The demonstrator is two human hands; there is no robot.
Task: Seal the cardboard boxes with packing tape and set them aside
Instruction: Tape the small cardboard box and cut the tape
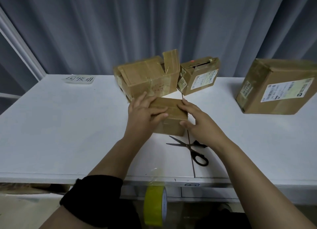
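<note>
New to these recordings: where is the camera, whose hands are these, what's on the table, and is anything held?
No machine here: a person works bare-handed; the one picture comes from a head-worn camera looking down. The left hand rests on top of a small cardboard box; the right hand touches its right end. It stands on the white table. Behind: a box with a raised flap, a labelled box beside it and, far right, a large box. Open scissors lie nearby; a yellow tape roll hangs below the table's front edge.

Brown cardboard boxes (169,116), yellow tape roll (155,205), black-handled scissors (192,149), white table (68,125), grey curtain (137,22).
</note>
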